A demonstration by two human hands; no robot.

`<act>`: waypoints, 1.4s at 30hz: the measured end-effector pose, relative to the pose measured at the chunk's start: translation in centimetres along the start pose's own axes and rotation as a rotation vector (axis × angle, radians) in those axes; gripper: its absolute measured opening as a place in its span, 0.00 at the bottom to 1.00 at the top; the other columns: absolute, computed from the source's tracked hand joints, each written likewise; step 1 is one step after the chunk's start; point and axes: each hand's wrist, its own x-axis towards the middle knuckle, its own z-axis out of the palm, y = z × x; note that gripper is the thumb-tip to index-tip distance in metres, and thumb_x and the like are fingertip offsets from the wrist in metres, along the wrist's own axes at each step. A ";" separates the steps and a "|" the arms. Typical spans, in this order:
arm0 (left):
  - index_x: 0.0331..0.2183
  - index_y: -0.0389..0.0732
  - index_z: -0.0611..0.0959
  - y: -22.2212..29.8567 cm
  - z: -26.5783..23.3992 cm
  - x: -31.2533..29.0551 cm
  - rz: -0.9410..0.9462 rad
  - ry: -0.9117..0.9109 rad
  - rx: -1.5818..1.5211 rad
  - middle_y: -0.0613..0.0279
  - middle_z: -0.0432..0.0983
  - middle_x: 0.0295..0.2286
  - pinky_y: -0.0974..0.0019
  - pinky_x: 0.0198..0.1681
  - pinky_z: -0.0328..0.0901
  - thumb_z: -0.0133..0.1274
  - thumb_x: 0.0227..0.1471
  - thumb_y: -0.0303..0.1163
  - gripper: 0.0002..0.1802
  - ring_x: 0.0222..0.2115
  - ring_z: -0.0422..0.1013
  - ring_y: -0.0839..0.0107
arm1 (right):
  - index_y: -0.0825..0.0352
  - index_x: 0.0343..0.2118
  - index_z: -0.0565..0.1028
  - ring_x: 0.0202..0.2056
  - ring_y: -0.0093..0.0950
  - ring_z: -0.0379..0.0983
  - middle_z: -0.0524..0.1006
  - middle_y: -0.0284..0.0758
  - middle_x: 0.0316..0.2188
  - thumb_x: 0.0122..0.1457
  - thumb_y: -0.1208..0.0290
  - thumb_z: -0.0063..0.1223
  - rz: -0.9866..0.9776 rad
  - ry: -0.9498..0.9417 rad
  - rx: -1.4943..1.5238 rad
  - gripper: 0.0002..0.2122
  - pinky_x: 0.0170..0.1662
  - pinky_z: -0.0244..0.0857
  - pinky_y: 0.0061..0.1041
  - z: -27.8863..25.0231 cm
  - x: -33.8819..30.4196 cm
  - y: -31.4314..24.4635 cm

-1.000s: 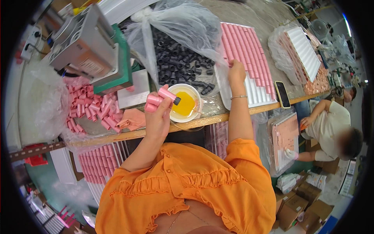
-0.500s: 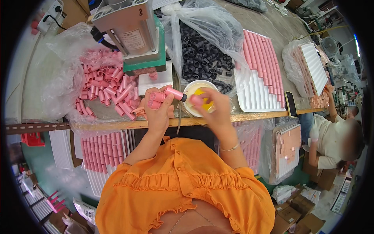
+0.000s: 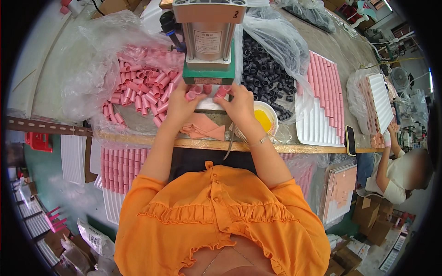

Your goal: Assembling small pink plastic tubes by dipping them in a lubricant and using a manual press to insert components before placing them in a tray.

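We have moved in since the earlier frame: our left hand (image 3: 181,104) pinches pink cylindrical plastic tubes (image 3: 190,95) at the silver-and-green metal press (image 3: 208,50), our right hand (image 3: 241,104) another. Seemingly we're positioning them; next calls for getting clear.

Pink tubes (image 3: 223,91): smooth plastic; press body (image 3: 208,42): metal.

You wear an orange blouse (image 3: 221,223) with ruffles (image 3: 184,212), buttons (image 3: 213,188) and short sleeves (image 3: 282,187), a thin necklace (image 3: 214,261) and a bracelet (image 3: 263,139).
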 end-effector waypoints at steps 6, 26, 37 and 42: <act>0.37 0.39 0.75 -0.9 -0.1 2.0 -0.011 -0.092 -0.189 0.60 0.76 0.26 0.69 0.35 0.66 0.65 0.42 0.26 0.19 0.28 0.73 0.72 | 0.60 0.33 0.76 0.38 0.39 0.69 0.76 0.33 0.27 0.38 0.64 0.72 -0.003 -0.035 -0.077 0.18 0.38 0.56 0.38 3.8 2.5 1.2; 0.31 0.42 0.72 3.2 -5.8 -7.9 -0.133 -0.547 -0.668 0.68 0.73 0.36 0.71 0.44 0.65 0.66 0.41 0.22 0.18 0.39 0.69 0.78 | 0.69 0.38 0.78 0.24 0.20 0.65 0.75 0.32 0.26 0.51 0.75 0.64 -0.090 -0.436 0.371 0.12 0.29 0.62 0.19 -3.7 -6.2 -6.2; 0.35 0.39 0.76 2.9 -8.3 -16.0 -0.199 -0.229 -0.437 0.66 0.75 0.33 0.70 0.43 0.66 0.65 0.41 0.22 0.18 0.37 0.71 0.76 | 0.67 0.45 0.75 0.28 0.20 0.68 0.75 0.30 0.27 0.48 0.77 0.62 -0.030 -0.303 0.243 0.19 0.36 0.64 0.21 -6.1 -8.3 -5.3; 0.33 0.37 0.75 -3.0 -16.5 -24.3 -0.374 0.200 0.148 0.64 0.78 0.31 0.68 0.39 0.69 0.64 0.39 0.21 0.17 0.34 0.74 0.74 | 0.66 0.47 0.76 0.36 0.30 0.72 0.76 0.39 0.38 0.59 0.70 0.54 0.018 0.078 -0.313 0.13 0.42 0.67 0.28 -11.7 -3.8 8.5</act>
